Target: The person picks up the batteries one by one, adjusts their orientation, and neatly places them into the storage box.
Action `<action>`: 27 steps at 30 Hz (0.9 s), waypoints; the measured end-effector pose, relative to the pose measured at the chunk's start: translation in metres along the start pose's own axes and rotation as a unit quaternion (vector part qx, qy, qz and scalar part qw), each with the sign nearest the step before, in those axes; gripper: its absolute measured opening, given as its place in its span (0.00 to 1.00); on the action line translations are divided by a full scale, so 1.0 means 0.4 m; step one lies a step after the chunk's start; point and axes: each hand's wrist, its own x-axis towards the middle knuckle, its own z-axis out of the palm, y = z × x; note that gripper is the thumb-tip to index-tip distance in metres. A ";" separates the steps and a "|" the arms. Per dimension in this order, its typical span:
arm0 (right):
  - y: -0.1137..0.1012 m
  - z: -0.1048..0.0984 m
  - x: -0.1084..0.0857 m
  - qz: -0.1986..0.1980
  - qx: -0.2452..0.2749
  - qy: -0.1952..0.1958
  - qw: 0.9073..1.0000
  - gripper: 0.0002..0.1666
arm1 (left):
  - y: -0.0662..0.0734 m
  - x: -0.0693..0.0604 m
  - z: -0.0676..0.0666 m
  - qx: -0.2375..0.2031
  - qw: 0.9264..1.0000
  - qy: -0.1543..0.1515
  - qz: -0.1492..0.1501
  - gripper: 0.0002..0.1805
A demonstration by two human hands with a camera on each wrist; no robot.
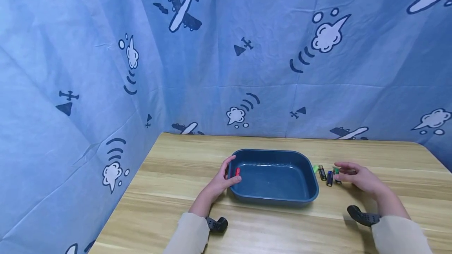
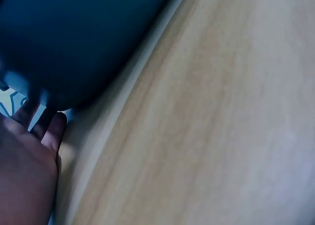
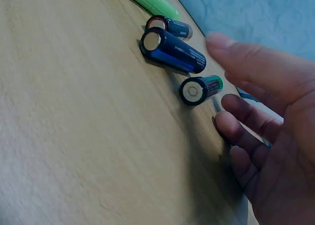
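A dark blue rectangular plastic bin (image 1: 272, 198) stands on the table. My left hand (image 1: 219, 183) grips its left side, thumb over the rim and fingers along the outer wall; in the left wrist view the fingers (image 2: 55, 131) lie against the bin. Just beyond the thumb, a red battery (image 1: 237, 171) is inside the bin; whether the thumb touches it I cannot tell. My right hand (image 1: 361, 178) is beside a green-and-black battery (image 3: 202, 89), thumb and fingers apart around its far end. Left of that battery lies a black-and-blue battery (image 3: 173, 51).
Farther left lie a black battery with a copper-coloured end (image 1: 322, 173) and a light green battery (image 1: 316, 169), close to the bin's right wall. Blue curtains (image 1: 226, 58) with airplane prints hang behind and left of the wooden table (image 1: 275, 230).
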 end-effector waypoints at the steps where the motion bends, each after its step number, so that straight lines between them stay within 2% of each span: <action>1: 0.001 0.004 0.000 -0.005 -0.001 0.000 1.000 0.38 | 0.000 -0.001 0.000 0.001 1.000 0.000 0.001 0.41; 4: 0.005 0.008 0.001 -0.026 0.009 -0.012 1.000 0.41 | 0.002 -0.003 0.000 0.003 1.000 -0.001 0.001 0.40; 10: 0.011 0.008 0.001 -0.034 0.009 -0.029 0.999 0.45 | 0.000 0.003 -0.001 0.001 1.000 0.000 0.002 0.40; 13: 0.009 0.008 0.006 -0.035 -0.009 -0.026 0.999 0.45 | -0.022 0.016 -0.005 -0.006 1.000 0.002 0.003 0.40; 19: 0.000 0.008 0.009 0.008 -0.022 -0.016 1.000 0.47 | -0.068 0.040 -0.008 -0.012 1.000 0.015 0.009 0.38; 27: 0.004 0.005 0.000 0.034 -0.012 0.001 0.999 0.48 | -0.076 0.040 -0.005 -0.004 1.000 0.019 0.013 0.37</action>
